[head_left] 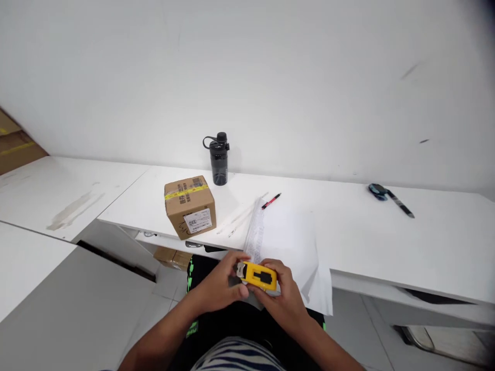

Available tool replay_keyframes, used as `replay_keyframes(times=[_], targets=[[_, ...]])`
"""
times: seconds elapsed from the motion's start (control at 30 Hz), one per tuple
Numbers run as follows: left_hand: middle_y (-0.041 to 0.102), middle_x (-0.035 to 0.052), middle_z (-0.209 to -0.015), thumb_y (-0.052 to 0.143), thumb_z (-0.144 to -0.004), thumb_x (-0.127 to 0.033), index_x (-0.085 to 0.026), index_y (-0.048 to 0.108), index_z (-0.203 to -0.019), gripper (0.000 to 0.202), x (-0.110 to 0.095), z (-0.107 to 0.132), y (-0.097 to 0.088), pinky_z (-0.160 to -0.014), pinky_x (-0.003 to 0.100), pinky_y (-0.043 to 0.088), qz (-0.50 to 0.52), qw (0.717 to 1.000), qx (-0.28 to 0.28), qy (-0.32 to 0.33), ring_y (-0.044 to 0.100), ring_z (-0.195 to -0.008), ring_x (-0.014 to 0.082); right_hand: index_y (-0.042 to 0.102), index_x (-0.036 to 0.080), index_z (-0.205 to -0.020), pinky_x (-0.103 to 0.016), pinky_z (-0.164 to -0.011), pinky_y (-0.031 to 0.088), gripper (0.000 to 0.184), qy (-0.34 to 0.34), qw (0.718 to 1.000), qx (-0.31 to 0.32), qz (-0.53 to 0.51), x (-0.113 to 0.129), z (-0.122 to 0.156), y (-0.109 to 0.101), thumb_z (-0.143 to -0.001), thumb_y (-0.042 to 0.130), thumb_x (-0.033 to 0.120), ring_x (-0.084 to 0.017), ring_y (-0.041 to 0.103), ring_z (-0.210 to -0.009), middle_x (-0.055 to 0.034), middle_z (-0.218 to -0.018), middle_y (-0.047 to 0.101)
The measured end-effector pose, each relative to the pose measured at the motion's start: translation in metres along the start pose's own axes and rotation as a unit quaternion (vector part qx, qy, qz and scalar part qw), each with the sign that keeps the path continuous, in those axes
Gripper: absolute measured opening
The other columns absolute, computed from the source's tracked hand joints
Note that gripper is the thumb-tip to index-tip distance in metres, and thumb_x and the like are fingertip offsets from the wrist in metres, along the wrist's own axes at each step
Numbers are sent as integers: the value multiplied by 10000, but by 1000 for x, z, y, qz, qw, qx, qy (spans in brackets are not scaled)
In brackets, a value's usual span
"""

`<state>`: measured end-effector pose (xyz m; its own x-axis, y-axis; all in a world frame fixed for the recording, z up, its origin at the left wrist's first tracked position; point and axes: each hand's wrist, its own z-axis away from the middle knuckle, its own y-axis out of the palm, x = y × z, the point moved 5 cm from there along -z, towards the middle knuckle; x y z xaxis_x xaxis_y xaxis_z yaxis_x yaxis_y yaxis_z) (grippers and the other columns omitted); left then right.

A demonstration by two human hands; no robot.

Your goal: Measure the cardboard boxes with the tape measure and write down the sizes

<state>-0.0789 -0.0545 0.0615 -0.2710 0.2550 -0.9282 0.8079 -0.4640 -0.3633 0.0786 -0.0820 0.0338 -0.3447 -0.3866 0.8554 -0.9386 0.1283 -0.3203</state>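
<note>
A yellow stapler [260,276] with a black inset and a metal end is between my hands, just off the front edge of the table. My right hand [285,292] is closed round its yellow body. At the metal end, my left hand [221,284] curves its thumb and fingers about the stapler; a grey part shows in that grip. Beyond the hands, white sheets of paper [288,242] lie on the table and hang over its edge. One sheet at the left of them bears fine print. A red and black pen [271,201] rests by the top of the papers.
A taped cardboard box [189,206] sits near the table's front edge on the left, with a dark bottle [219,159] upright behind it. Toward the right lie a blue-black coiled item [378,191] and a dark marker-like stick [400,204]. The wall borders the white table [367,242].
</note>
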Motion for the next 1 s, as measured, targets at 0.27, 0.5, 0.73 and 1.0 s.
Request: replay_keyframes(times=[0.27,0.5,0.73,1.0], targets=[[648,83,-1037,751,-730,-464,-197,590,-1067,459,-9,-97,-1,-854,355,484,26,999,38,28,618,-950,216,497,308,-1388,-414,-841,553,615,41,917,394,-52,-19,-114,-80,-817,664,463,-234,667,-997,-76,-1265,620],[665,63,-989,727,-708,-537,-188,595,-1070,521,18,-189,-1,-767,317,490,-27,998,55,-13,631,-873,198,662,220,-1136,-424,-762,480,291,51,927,155,338,-119,-227,-82,-883,520,256,-259,670,-818,-141,-1013,704],[681,75,-996,724,-732,-498,-208,603,-1110,491,60,-203,14,-718,307,491,-30,998,47,-3,643,-848,198,524,190,-1114,-392,-700,478,370,67,971,25,228,-146,-241,-87,-978,301,452,-261,676,-750,-139,-897,715],[652,42,-905,693,-738,-569,-194,564,-1051,505,69,-212,11,-657,295,464,17,996,59,-66,610,-790,184,468,254,-999,-279,-579,479,374,108,993,-38,4,-166,-230,-50,-878,472,608,-145,624,-627,-10,-900,666]])
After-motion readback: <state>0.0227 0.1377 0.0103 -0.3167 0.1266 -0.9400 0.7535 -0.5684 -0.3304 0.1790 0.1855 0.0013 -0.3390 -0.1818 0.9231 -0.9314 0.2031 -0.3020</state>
